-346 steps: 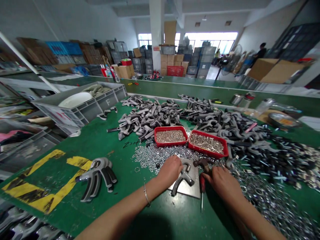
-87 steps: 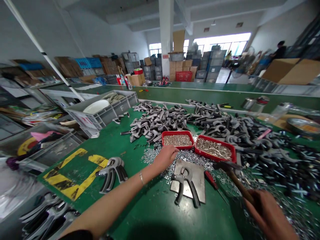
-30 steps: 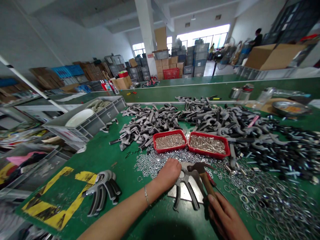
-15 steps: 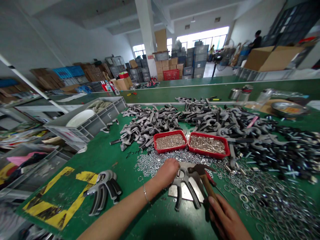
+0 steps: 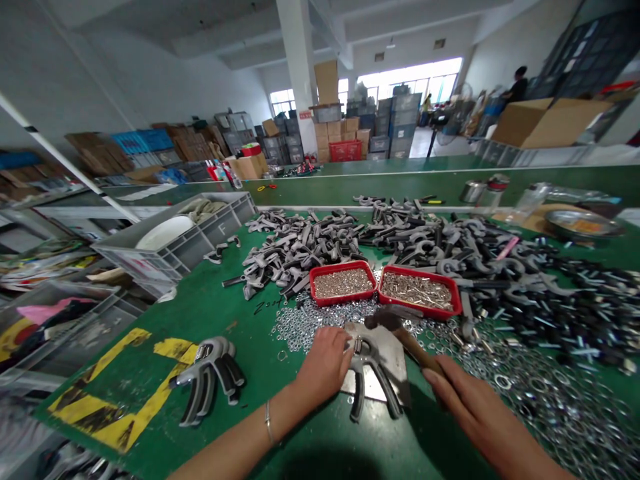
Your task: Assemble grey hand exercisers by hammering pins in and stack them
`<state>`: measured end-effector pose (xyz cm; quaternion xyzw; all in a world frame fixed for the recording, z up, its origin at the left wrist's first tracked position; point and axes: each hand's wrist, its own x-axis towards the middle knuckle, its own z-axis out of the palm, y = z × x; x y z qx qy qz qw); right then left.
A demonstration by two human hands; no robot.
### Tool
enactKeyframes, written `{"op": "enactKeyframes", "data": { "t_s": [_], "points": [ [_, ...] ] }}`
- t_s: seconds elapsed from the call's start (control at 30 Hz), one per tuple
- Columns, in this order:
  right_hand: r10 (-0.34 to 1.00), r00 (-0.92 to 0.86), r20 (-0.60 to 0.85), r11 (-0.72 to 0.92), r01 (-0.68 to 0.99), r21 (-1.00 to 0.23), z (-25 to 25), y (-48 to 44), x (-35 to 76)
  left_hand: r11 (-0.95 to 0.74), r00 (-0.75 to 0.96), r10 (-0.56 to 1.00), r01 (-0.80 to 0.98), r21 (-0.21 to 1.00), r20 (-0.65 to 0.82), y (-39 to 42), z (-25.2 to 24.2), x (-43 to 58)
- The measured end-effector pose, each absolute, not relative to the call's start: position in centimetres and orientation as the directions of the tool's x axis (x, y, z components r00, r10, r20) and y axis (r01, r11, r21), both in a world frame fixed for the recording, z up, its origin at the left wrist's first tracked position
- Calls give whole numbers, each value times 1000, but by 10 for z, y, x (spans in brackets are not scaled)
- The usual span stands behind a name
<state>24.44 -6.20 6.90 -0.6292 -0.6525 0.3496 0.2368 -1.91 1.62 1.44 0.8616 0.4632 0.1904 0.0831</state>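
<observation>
On a metal plate point(image 5: 399, 360) lies a hand grip point(image 5: 367, 367) with two grey-and-black handles spread toward me and a coil spring at its top. My left hand point(image 5: 325, 363) is closed at the upper left of this hand grip, its fingertips against the part by the spring. My right hand point(image 5: 453, 383) is wrapped round the wooden handle of a hammer point(image 5: 407, 339). The hammer's head is raised above the plate, to the upper right of the hand grip, and slightly blurred. Several assembled hand grips point(image 5: 213, 377) stand together at the left.
Red trays of small metal parts point(image 5: 343, 283) and pins point(image 5: 417, 291) stand behind the plate. Loose nuts point(image 5: 300, 323), washers point(image 5: 540, 383), black parts with bolts point(image 5: 590, 300) and heaped grey handles point(image 5: 300, 247) surround them. A grey crate point(image 5: 220, 230) is at left.
The hammer has swung up and away from the hand grip, and my right hand has risen with it. My left hand has shifted slightly left and down, staying beside the hand grip.
</observation>
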Motion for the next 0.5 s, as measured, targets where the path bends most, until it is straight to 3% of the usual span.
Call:
{"op": "enactKeyframes", "data": {
  "t_s": [0.07, 0.2, 0.33, 0.43, 0.5],
  "points": [
    [986, -132, -102, 27, 732, -681, 77, -51, 241, -572, 544, 819, 752, 328, 182, 5, 18, -25],
    [946, -238, -219, 98, 856, -508, 68, -27, 233, -563, 571, 819, 783, 266, 52, 0, 20, -24],
    [936, -275, -217, 132, 850, -509, 64, -12, 228, -569, 581, 814, 787, 237, 25, 6, 20, -20],
    [945, -221, -241, 103, 902, -419, 65, -12, 227, -576, 584, 811, 790, 208, 30, 8, 20, -21],
    [937, -260, -234, 135, 886, -443, 61, -19, 231, -576, 578, 815, 796, 185, 52, 8, 19, -22]
  ]
}}
